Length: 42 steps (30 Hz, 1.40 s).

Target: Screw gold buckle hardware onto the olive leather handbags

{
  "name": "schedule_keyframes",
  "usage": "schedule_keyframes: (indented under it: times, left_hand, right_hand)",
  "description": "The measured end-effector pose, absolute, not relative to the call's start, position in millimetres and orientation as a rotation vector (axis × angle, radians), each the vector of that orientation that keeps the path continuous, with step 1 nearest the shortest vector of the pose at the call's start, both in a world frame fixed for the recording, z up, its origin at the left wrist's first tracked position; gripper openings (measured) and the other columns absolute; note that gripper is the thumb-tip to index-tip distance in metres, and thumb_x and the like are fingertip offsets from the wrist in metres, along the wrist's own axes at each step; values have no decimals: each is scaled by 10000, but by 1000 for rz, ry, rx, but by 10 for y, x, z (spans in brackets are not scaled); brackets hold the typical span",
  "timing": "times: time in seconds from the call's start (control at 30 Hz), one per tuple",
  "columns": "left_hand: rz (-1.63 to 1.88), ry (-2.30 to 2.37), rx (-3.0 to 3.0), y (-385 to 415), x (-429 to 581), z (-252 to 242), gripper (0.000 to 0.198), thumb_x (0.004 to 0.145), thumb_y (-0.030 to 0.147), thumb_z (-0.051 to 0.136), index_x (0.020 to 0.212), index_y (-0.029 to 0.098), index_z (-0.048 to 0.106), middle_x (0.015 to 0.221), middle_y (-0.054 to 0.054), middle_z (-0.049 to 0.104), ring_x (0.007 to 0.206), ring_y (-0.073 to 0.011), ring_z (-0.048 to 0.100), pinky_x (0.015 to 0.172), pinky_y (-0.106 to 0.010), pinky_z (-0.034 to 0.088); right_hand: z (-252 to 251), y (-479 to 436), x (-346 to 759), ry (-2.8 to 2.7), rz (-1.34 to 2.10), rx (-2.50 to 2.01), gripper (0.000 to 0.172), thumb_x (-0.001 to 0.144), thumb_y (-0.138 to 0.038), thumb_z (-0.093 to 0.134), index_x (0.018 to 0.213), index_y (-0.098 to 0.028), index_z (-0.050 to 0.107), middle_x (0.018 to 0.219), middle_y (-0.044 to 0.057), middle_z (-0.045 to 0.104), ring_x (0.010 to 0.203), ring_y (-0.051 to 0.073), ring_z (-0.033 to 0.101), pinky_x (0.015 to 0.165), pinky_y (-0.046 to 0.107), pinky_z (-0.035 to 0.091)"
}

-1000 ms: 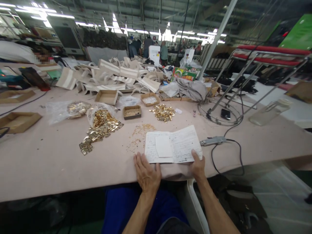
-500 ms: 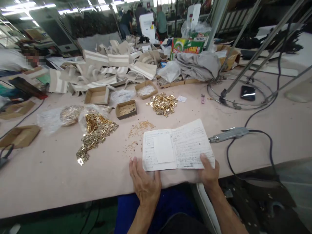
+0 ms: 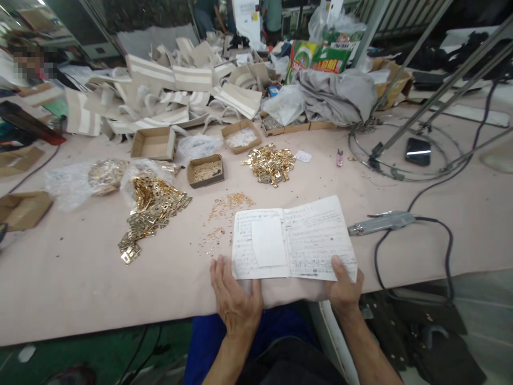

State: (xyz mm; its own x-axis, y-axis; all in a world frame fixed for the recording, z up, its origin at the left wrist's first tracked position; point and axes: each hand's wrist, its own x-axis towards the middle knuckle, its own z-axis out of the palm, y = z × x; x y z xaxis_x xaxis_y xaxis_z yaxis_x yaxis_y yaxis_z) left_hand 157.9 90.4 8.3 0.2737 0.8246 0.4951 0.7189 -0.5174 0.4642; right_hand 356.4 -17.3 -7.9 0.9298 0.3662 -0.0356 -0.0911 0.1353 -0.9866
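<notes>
An open notebook [image 3: 316, 240] with handwritten pages lies at the table's front edge, and a blank white paper slip [image 3: 267, 241] rests on its left page. My right hand [image 3: 345, 283] grips the notebook's lower right corner, thumb on top of the page and fingers underneath. Beside the lower left corner, my left hand [image 3: 236, 297] lies on the table edge with its fingers apart, holding nothing. Small golden bits [image 3: 228, 206] are scattered left of the notebook. A grey electric screwdriver [image 3: 382, 222] lies to its right, its tip close to the page.
Gold metal plates form one pile [image 3: 272, 164] behind the notebook and another [image 3: 150, 214] at the left. Small cardboard boxes [image 3: 206, 171] stand behind them. A metal ring stand [image 3: 395, 174] with a black phone [image 3: 418, 152] is at the right. Beige strips [image 3: 192, 77] fill the back.
The view has tilted down slightly. Both hands keep nearly the same places at the notebook.
</notes>
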Motion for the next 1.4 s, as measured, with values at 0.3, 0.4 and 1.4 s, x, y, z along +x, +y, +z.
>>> schedule_keyframes:
  times: [0.3,0.4,1.4]
  left_hand:
    - [1220,1414,2377,1021,1683,408,672,922,275,650,1493,72,360,1531,-296,413,1526,-434,262,1214,-666,316]
    - [1286,1385,2372,1090,1727,491,670,904,226,635,1490,52,361,1523,-300,416,1525,-433,263,1221,-657,311]
    - [653,629,2415,584,2109,193,458,916,250,624,1370,202,652,1604,-209,412,1463,-406,413,1167,-634,425]
  right_hand:
    - [-112,-86,3582,-297,207,-1375,544,874,-530,713,1212,-105,740,1166,188,752,1160,390,682,1007,574,542]
    - [-110,-102,3599,-301,231,-1395,534,871,-526,721,1193,-101,749,1149,183,759,1132,384,692,1001,571,536]
    - [121,-363,3725,-482,-132,-1725,584,928,-574,583,1341,-162,582,1298,173,626,1165,335,611,1025,518,485]
